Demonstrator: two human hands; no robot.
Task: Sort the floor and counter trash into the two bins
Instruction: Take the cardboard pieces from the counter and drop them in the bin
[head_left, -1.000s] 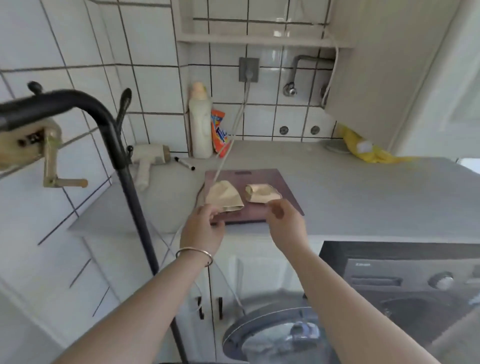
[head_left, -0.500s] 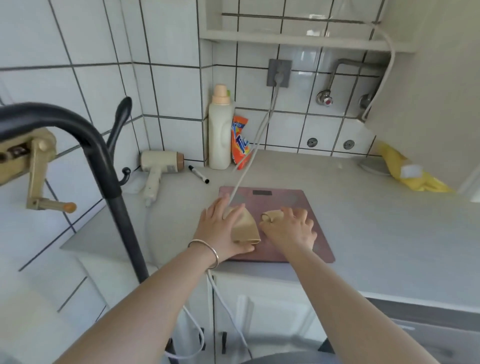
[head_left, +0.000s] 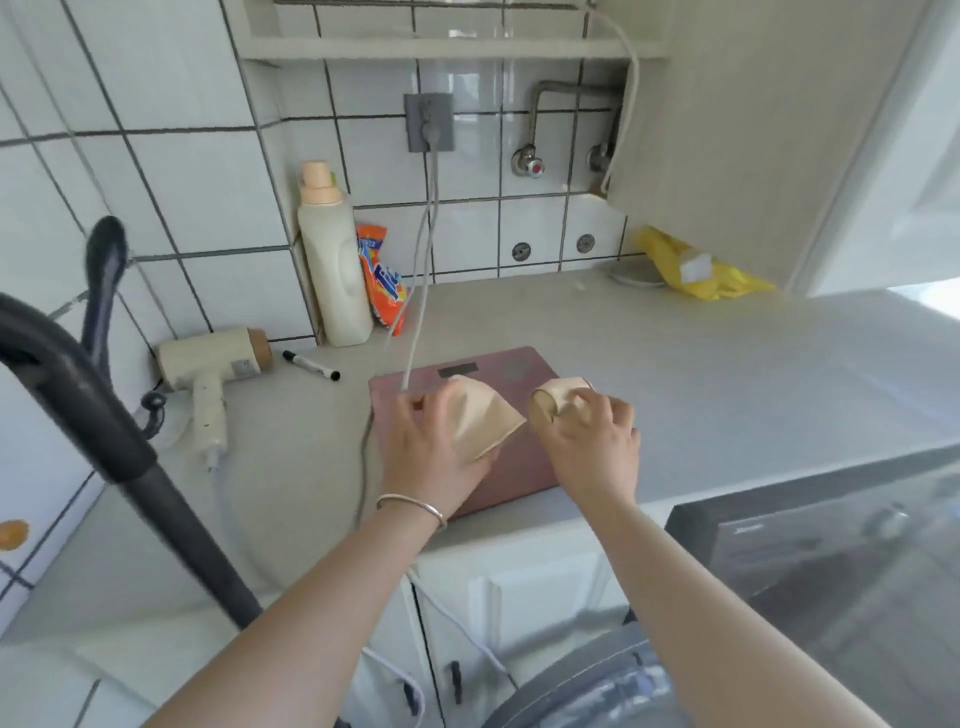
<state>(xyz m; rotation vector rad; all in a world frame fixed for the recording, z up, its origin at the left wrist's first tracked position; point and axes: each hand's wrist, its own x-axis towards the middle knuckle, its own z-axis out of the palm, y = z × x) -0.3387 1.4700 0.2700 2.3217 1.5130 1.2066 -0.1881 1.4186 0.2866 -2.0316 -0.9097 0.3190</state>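
Two crushed tan paper cups are held over a pink bathroom scale (head_left: 519, 364) on the grey counter (head_left: 727, 364). My left hand (head_left: 431, 447) grips the larger flattened cup (head_left: 480, 415), its rim pointing down to the right. My right hand (head_left: 592, 436) is closed on the smaller crumpled cup (head_left: 556, 397), whose open end faces left. The two cups are a short gap apart. No bin is in view.
A white detergent bottle (head_left: 332, 265) and an orange packet (head_left: 382, 283) stand at the back wall. A hair dryer (head_left: 213, 369) and black marker (head_left: 310, 365) lie left. A yellow bag (head_left: 696, 267) sits back right. A black pole (head_left: 104, 441) rises at left; a washing machine (head_left: 810, 571) is below right.
Both hands reached the cups on the scale, closed on them and lifted them slightly. The view has moved closer to the counter.
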